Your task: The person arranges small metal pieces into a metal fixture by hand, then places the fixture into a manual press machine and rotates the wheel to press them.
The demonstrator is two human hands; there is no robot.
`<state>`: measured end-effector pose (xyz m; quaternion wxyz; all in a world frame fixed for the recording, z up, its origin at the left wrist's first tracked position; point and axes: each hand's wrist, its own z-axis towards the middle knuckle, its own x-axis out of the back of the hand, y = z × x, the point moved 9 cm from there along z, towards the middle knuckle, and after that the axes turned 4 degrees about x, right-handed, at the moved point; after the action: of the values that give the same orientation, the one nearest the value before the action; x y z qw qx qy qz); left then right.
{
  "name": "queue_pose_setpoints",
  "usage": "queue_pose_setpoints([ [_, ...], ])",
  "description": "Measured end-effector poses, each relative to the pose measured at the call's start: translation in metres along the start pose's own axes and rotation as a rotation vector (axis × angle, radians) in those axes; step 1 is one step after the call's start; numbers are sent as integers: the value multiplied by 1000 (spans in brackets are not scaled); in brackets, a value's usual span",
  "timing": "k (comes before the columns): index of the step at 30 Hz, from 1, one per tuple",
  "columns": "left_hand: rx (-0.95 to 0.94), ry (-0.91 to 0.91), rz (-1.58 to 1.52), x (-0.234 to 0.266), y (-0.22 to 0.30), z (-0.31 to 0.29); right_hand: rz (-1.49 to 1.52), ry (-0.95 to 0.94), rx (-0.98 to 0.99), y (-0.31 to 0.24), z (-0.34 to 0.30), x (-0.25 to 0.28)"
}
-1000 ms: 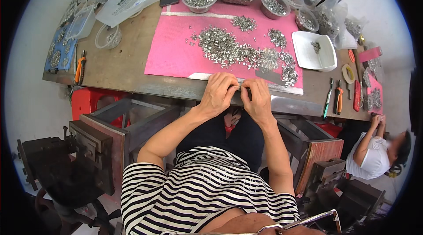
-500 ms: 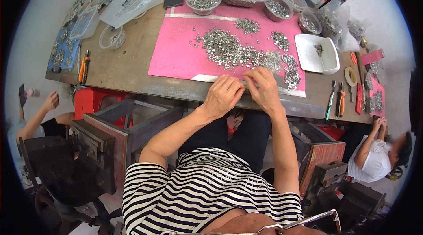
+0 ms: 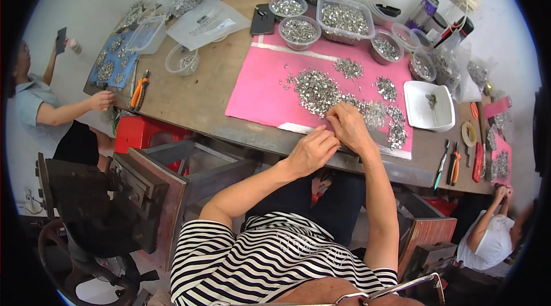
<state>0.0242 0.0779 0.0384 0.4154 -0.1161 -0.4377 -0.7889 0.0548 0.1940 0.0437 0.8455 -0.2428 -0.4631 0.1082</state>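
Observation:
A pink mat (image 3: 258, 85) lies on the table with a large heap of small shiny silver metal pieces (image 3: 314, 91) on it. Smaller piles surround the heap, among them a cluster of thin silver pieces (image 3: 375, 113). My right hand (image 3: 351, 129) reaches to the near edge of the heap, its fingers pinched together at the pieces. Closed in a pinch too, my left hand (image 3: 313, 151) hovers at the table's front edge, just left of and nearer than the right. Whatever either hand's fingertips hold is too small or hidden to make out.
Behind the mat stand a round tub (image 3: 299, 32) and a rectangular tub (image 3: 344, 18) of metal pieces. A white tray (image 3: 414, 112) sits right, near orange-handled pliers (image 3: 455, 165). More pliers (image 3: 139, 92) lie left. A person (image 3: 54, 99) is at left, another (image 3: 488, 237) at right.
The view has swung, so the table sits lower and further right. My hands were close together at the mat's front edge; now the right has moved forward to the heap.

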Motion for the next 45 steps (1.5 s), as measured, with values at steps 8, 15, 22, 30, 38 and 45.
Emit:
queue_pose_setpoints([
  [8,2,19,40,15,-2,4,-145,-88,-90,3,-32,21],
  [15,141,227,376,98,-134,43,-107,-62,-59,1,-30,18],
  [22,116,103,509,97,-160,44,-80,-36,-112,4,-43,24],
  [30,76,30,576,78,-164,51,23,47,-313,15,-59,42],
  [38,96,1,354,111,-164,53,266,247,-310,-7,-79,43],
  [45,175,17,378,109,-148,51,212,266,-251,-17,-88,34],
])
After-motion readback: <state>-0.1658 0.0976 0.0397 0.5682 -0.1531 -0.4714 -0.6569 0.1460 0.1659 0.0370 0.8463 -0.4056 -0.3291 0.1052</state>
